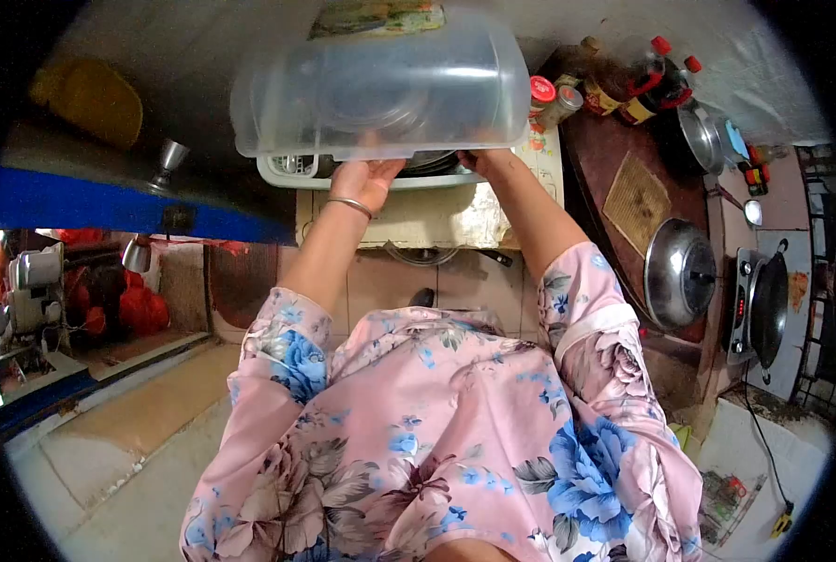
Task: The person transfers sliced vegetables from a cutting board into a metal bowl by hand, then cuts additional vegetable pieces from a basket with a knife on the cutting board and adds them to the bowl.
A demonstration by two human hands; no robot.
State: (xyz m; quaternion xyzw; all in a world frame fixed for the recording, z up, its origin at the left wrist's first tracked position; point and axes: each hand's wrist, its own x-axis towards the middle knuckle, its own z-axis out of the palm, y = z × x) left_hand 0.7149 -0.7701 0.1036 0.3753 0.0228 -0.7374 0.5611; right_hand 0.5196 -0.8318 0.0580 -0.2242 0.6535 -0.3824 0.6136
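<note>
A translucent plastic lid (pixel 455 80) is raised over a pale green dish rack (pixel 277 178) on a worn cream surface. My left hand (pixel 369 183), with a bangle on its wrist, reaches palm up under the lid's front edge. Its thumb is spread, and its other fingers show only dimly through the plastic. My right hand (pixel 486 162) is under the right part of the same edge, its fingers curled by dark stacked dishes (pixel 434 165); what they hold is hidden. A round dish shape shows faintly behind the lid.
On the right are sauce bottles (pixel 638 94), red-lidded jars (pixel 542 91), a pot (pixel 694 136), a domed metal lid (pixel 680 272) and a wok (pixel 771 309) on a cooker. A blue-edged shelf (pixel 137 201) runs along the left. A pan (pixel 422 255) sits below the rack.
</note>
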